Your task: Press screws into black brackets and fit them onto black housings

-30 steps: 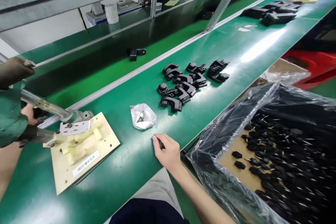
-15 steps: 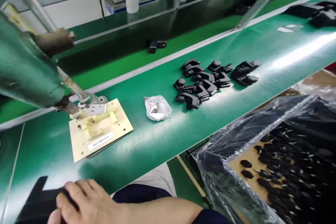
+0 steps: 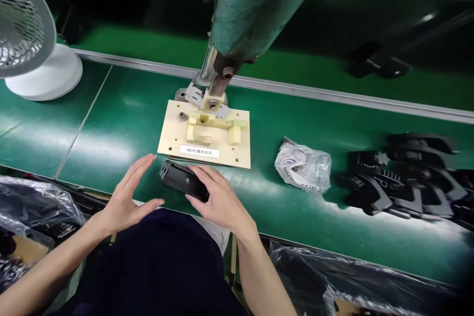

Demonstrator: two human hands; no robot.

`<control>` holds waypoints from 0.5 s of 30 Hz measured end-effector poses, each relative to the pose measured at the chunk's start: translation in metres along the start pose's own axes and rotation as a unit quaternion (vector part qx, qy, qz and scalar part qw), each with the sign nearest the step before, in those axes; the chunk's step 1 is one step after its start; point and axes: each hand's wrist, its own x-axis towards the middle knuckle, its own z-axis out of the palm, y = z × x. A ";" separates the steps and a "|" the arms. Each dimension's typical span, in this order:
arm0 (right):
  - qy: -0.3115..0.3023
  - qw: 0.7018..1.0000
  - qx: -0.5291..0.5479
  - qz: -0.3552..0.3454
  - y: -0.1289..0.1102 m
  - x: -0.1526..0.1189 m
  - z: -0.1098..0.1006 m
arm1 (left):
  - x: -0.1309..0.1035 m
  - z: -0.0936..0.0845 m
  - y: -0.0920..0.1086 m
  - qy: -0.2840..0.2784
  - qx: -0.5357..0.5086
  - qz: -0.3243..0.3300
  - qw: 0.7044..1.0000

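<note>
A long black plastic part with a round screw-like spot is at the front of the green bench, just before the cream fixture. My right hand grips its right end between thumb and fingers. To the part's left, my left hand is open, thumb and fingers apart, not touching it. The cream fixture plate carries raised blocks and a white label with printed characters. Over its back edge, the green press head comes down to a metal tip with a small cream block.
Right of the fixture lies a clear plastic bag of small parts, then a cluster of black parts. A white fan stands at left. Plastic-lined boxes sit below the bench's front edge. Another black part lies beyond the metal rail.
My view has swung left, so the fixture is now central and the fan shows. My left hand has come into view. The right hand now holds the black part in front of the fixture.
</note>
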 end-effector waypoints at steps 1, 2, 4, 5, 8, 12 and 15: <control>-0.009 1.000 -0.005 -0.005 -0.001 0.002 -0.001 | 0.006 0.002 -0.002 -0.030 -0.020 0.003 0.999; -0.014 1.000 -0.011 -0.011 -0.001 0.003 -0.002 | 0.011 0.006 -0.004 -0.053 -0.040 0.005 0.998; -0.018 1.000 -0.019 -0.015 0.000 0.001 -0.006 | 0.016 0.014 -0.009 -0.078 -0.078 0.008 0.994; -0.017 1.000 -0.021 -0.011 0.002 -0.002 -0.008 | 0.017 0.017 -0.012 -0.079 -0.092 0.009 0.993; -0.001 1.000 -0.020 0.017 0.007 -0.015 -0.014 | 0.019 0.025 -0.017 -0.078 -0.118 -0.002 0.990; 0.011 0.998 -0.023 0.050 0.011 -0.028 -0.012 | 0.019 0.030 -0.020 -0.093 -0.156 -0.032 0.983; 0.028 0.998 -0.027 0.054 0.012 -0.030 -0.006 | 0.016 0.031 -0.018 -0.088 -0.170 -0.035 0.981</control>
